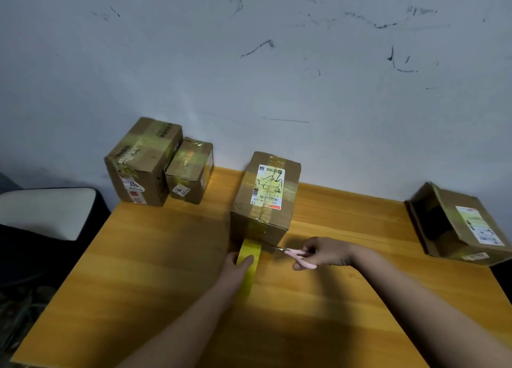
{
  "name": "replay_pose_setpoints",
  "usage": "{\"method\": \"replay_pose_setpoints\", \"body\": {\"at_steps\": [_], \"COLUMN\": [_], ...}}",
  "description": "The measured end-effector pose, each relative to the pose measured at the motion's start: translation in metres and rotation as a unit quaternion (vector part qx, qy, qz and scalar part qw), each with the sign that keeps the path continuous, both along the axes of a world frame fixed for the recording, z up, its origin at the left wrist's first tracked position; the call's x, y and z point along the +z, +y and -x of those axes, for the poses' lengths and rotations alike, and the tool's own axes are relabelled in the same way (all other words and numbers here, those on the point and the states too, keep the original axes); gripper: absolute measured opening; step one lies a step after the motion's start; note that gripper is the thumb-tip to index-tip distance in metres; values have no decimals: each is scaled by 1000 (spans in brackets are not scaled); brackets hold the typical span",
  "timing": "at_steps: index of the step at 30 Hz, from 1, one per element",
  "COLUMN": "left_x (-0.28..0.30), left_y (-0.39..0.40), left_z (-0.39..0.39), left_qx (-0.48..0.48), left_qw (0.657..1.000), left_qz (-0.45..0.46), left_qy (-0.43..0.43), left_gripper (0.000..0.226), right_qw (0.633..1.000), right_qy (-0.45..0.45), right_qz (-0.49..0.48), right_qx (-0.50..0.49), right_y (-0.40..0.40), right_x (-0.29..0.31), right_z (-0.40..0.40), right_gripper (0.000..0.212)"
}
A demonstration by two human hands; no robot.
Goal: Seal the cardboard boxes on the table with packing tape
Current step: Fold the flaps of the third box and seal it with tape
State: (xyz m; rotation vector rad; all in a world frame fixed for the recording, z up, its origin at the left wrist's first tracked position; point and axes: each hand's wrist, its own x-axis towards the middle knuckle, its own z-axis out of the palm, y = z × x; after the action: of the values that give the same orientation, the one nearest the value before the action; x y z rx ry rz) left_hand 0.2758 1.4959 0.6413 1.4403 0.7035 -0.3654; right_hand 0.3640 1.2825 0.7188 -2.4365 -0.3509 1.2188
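Left grip (238,262) holds tape (249,259) (yellow) just before middle box (263,201).

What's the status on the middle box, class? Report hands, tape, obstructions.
Left hand holds tape roll. Right hand grips scissors at strip. Middle box taped. Nothing obstructing.
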Motion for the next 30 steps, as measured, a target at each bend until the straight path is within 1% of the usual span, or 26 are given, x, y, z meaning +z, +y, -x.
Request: {"method": "replay_pose_setpoints", "body": {"at_steps": [4,7,9,13,16,19,21,24,30], "left_x": [-1,-1,-1,-1,-3,-1,1,-2,-3], "left_y": [-1,-1,-1,-1,0,1,1,0,9], "left_z": [2,1,0,0,0,-1,-1,-1,6], "left_qx": [-1,-5,-7,-12,-11,-11,-14,-13,-15], "left_qw": [1000,1000,1000,1000,1000,1000,1000,1000,1000], "left_qz": [-1,-8,-6,-13,-10,-4,-3,-7,8], "left_qy": [-1,-5,-6,-11,-9,-7,-8,-8,3], "left_gripper": [38,41,42,39,41,41,41,41,38], "right_qw": [1000,1000,999,999,997,994,993,994,998], "right_qy": [13,12,6,-19,-61,-89,-97,-92,-45], "right_qz": [0,-20,-28,-36,-28,-40,-45,-37,-6], "right_qx": [19,18,17,11,30,42,50,55,51], "right_y": [10,17,17,16,15,14,14,13,19], "right_x": [-4,-7,-8,-10,-12,-14,-15,-13,-8], "right_z": [-13,-20,-23,-27,-28,-27,-26,-26,-19], "right_gripper": [41,42,37,32,36,43,39,29,29]}}
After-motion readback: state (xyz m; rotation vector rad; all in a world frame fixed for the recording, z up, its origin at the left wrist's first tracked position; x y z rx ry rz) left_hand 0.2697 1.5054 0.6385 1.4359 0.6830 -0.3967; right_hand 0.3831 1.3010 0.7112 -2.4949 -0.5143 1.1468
